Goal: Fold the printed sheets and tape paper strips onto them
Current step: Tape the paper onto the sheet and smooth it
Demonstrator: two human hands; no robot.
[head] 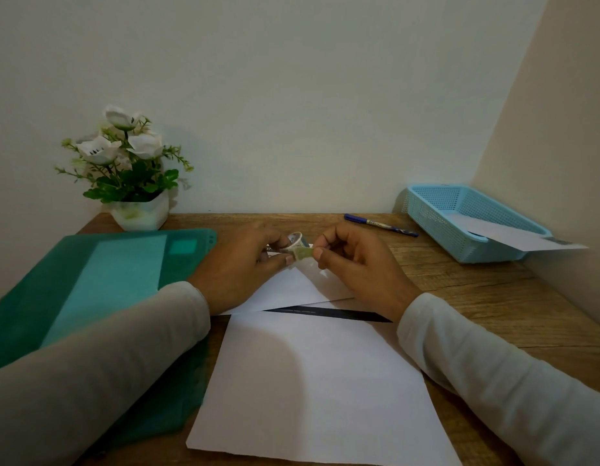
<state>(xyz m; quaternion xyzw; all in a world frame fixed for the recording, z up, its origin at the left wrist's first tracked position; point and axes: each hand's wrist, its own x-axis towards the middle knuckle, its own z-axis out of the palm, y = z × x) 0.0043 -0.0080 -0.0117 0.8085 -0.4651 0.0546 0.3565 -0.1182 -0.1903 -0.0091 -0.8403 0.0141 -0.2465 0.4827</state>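
A folded white sheet point(292, 290) lies on the wooden desk point(477, 297), overlapping a larger white sheet point(312, 381) nearer to me; a dark printed band point(332, 312) shows between them. Above the folded sheet, my left hand point(238, 264) holds a small roll of clear tape point(296, 239). My right hand point(355, 264) pinches a pulled-out piece of tape point(303, 253) between thumb and forefinger. The two hands are close together, almost touching. The far part of the folded sheet is hidden behind my hands.
A green translucent folder point(107, 280) lies at the left under my left sleeve. A white pot of artificial flowers point(137, 210) stands at the back left. A blue pen point(381, 225) and a blue plastic basket point(466, 223) holding a folded paper are at the back right.
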